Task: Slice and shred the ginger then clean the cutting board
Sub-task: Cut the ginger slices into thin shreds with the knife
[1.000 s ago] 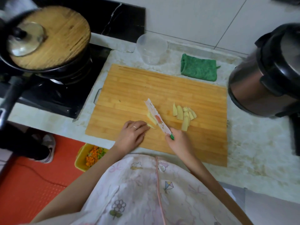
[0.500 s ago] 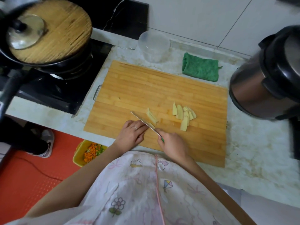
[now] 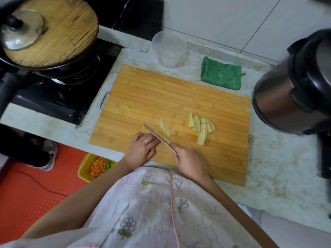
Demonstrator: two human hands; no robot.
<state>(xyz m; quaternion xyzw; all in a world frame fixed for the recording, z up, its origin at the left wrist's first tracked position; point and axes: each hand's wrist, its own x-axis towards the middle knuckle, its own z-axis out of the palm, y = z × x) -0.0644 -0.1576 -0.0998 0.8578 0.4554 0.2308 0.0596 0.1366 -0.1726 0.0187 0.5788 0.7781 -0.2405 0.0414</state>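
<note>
My left hand (image 3: 141,149) is resting flat beside the knife (image 3: 157,136), right hand (image 3: 189,163) gripping it; I'm likely shredding ginger (image 3: 165,129), slices (image 3: 202,127) waiting; next cut is needing left hand kept clear.

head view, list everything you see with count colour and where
cutting board: one, tan wood, middle of the counter
ginger slices: several, pale yellow, right part of the board
ginger stack: one small, pale yellow, just right of the blade
knife: one, pale blade, green handle, on the board
cup: one, clear plastic, behind the board
cloth: one, green, folded, behind the board's right corner
cooker: one, brown and black, far right
pan: one, black, wooden lid, on the stove at left
bin: one, yellow, orange and green scraps inside, below the counter edge
left hand: fingers on the board beside the blade
right hand: grips the knife handle
</note>
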